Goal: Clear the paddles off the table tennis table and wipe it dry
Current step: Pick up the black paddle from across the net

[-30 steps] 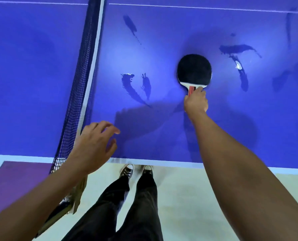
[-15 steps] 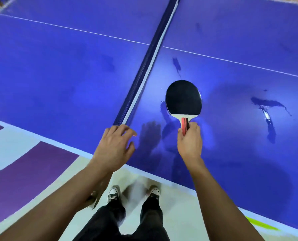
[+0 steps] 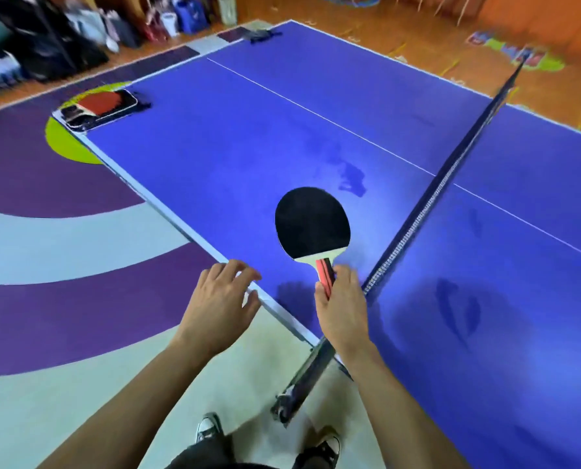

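The right hand (image 3: 341,306) is gripping the paddle (image 3: 311,225) by its red-and-black handle. Its black face is pointing up over the table (image 3: 214,164), at 12 o'clock from that hand, beside the net (image 3: 434,211). The left hand (image 3: 218,306) is hovering relaxed and empty at the table's edge.

The paddle (image 3: 312,223) showed a matt black rubber face over pale bare wood at the neck. The table (image 3: 231,157) was smooth and blue with a soft sheen, darkened by wet patches (image 3: 351,179). The net (image 3: 428,211) was black woven mesh.
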{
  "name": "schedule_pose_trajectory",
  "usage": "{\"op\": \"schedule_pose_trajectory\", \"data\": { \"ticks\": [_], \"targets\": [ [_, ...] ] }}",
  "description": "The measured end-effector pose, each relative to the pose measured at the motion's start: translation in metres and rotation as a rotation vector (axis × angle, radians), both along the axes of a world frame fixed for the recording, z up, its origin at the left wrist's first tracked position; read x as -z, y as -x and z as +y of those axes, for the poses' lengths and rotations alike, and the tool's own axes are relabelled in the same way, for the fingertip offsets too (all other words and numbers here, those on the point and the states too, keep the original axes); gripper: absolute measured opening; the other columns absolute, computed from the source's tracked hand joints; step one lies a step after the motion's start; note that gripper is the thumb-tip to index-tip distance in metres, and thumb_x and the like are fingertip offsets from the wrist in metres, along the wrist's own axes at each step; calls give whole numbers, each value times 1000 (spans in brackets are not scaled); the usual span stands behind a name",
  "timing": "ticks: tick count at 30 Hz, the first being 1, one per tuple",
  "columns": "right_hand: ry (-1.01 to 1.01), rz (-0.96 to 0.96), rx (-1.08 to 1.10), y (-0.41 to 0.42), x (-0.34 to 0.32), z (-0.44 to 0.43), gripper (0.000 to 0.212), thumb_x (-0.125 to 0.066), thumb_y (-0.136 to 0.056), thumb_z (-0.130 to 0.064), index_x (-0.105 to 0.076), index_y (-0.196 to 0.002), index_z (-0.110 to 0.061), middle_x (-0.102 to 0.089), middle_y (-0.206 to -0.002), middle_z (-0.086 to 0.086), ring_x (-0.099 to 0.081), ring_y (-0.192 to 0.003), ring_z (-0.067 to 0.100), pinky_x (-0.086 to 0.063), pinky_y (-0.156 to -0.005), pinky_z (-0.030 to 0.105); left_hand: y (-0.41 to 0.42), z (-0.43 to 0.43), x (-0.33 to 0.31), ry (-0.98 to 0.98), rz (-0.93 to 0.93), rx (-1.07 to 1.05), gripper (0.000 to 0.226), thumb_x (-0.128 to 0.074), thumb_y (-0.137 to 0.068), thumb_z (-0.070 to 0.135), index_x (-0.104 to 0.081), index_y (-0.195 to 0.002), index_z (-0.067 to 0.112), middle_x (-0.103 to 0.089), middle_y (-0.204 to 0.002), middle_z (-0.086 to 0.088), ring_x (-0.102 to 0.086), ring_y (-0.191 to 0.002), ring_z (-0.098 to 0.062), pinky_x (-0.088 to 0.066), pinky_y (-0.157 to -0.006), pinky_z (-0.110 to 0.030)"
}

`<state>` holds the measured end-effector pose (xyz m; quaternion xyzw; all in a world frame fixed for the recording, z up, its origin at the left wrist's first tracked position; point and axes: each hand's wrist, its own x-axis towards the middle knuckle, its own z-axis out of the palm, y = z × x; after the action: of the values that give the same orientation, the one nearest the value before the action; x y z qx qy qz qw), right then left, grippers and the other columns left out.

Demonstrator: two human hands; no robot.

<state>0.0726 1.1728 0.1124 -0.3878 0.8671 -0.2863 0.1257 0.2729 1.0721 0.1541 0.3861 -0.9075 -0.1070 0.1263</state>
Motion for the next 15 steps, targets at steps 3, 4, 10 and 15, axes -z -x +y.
{"op": "schedule_pose_trajectory", "data": {
  "ticks": [3,4,10,15],
  "targets": [
    [1,49,-66,-57,-3,-47,36,-62,-98,-25,-52,-125,-5,-55,-121,11,-60,-104,36,-49,-87,45,-71,-45,-2,8,-17,-67,32,-49,-91,35,-68,-114,23,-62,-117,1,-58,-98,-27,-46,-87,-41],
    [8,51,-77,-73,-4,-60,34,-63,-98,-24,-53,-124,-5,-56,-118,10,-60,-101,36,-49,-85,44,-91,-58,-3,9,-16,-86,33,-48,-91,36,-68,-114,23,-62,-117,0,-58,-99,-27,-47,-88,-41],
    [42,63,-188,-180,-10,-160,32,-64,-97,-25,-52,-122,-8,-54,-113,7,-60,-93,34,-41,-74,37,-216,-134,-9,2,30,-249,39,-41,-89,40,-68,-111,22,-61,-114,1,-58,-97,-28,-48,-86,-43],
    [82,70,-274,-238,-11,-251,33,-61,-99,-27,-50,-125,-8,-56,-115,5,-60,-98,28,-43,-77,32,-287,-193,1,-10,39,-368,37,-42,-88,41,-67,-110,23,-60,-114,2,-57,-95,-28,-47,-85,-42]
  ]
}}
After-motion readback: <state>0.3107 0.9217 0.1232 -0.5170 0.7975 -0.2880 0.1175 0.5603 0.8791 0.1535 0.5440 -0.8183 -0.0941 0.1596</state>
